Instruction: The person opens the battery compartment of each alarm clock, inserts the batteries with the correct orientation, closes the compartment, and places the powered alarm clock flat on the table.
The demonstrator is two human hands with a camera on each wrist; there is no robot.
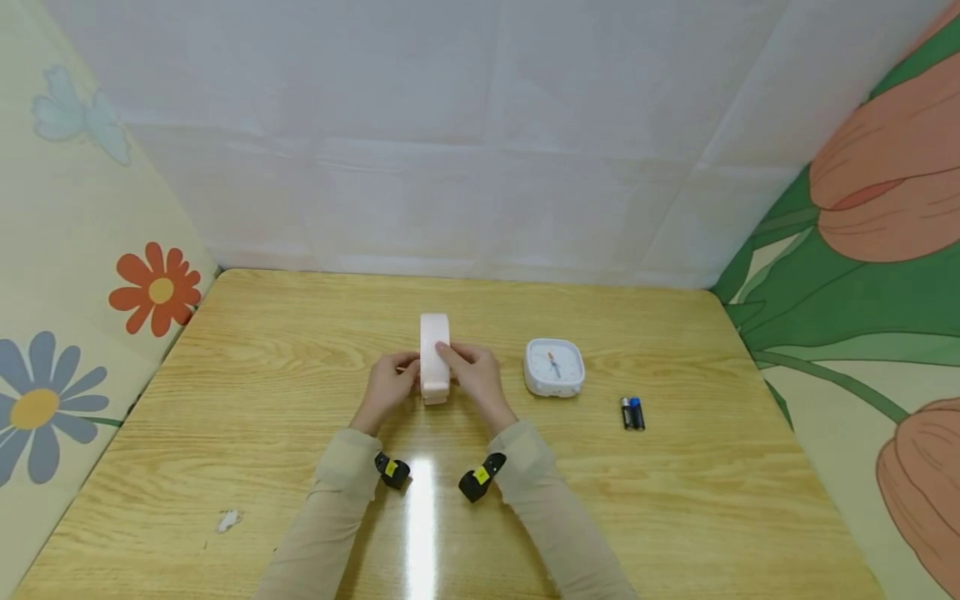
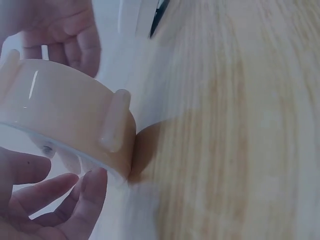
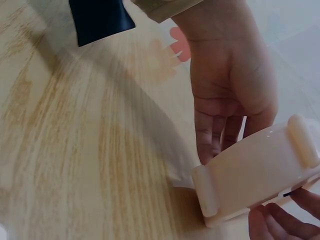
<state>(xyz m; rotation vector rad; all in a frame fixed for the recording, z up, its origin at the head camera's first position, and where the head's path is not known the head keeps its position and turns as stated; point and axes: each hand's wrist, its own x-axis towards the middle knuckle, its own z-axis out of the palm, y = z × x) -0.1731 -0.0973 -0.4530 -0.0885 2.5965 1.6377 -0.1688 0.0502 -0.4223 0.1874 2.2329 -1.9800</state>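
A pale pink alarm clock (image 1: 435, 354) stands edge-on on the table between both hands, its dial turned out of sight. My left hand (image 1: 388, 385) holds its left side; in the left wrist view the fingers (image 2: 90, 192) curl against the edge of the casing. From the other side my right hand (image 1: 477, 379) grips it, the thumb lying on the rim. Two rounded feet (image 3: 205, 190) stick out of the casing in the right wrist view. To the right lies a white alarm clock (image 1: 553, 367), dial facing up.
Two batteries (image 1: 632, 413) lie side by side right of the white clock. A small white scrap (image 1: 228, 521) is at the table's front left. The wooden table (image 1: 712, 500) meets a white sheet (image 1: 465, 208) at the back and flowered panels at both sides.
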